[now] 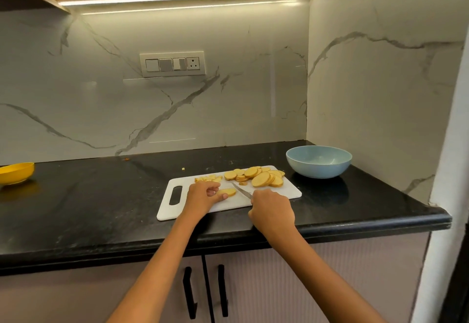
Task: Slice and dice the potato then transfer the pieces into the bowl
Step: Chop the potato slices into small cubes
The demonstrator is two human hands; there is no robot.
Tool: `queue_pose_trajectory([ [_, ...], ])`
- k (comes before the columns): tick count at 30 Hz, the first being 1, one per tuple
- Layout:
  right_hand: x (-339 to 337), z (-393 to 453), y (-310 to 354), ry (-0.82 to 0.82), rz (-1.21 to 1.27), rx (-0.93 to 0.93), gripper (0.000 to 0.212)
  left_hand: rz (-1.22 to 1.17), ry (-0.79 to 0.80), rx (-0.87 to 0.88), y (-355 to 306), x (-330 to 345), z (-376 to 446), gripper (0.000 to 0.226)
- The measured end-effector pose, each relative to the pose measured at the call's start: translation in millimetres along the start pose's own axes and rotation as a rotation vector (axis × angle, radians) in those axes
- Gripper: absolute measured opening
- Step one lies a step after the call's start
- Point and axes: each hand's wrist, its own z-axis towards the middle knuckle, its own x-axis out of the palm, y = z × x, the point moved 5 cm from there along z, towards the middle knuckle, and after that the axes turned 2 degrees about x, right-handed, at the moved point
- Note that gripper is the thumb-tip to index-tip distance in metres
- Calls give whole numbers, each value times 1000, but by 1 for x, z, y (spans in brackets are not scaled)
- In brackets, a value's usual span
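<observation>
Fingers (220,197) of the left hand (203,196) pinch a round yellow potato slice (226,192) on the white plastic cutting board (228,204); the right hand (272,212) grips a steel knife (241,190) beside it. More slices (261,176) lie near the pale blue bowl (319,161).

slices (262,176): we see yellow rounds heaped at board's far right | slice (226,191): flat mid-board | dice (208,178): small pile far-left | bowl (319,161): blue, upright, right of board
</observation>
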Motion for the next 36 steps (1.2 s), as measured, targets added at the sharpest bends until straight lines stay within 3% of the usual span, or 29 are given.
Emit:
queue_pose_trajectory([
  [7,-2,-3,12,10,-59,-52,25,-18,6,-50,0,-2,3,47],
  [14,-1,-4,9,-7,23,38,26,-14,17,-27,0,2,-1,47],
  [36,-4,4,31,25,-64,-55,26,73,49,51,-13,-1,1,17],
])
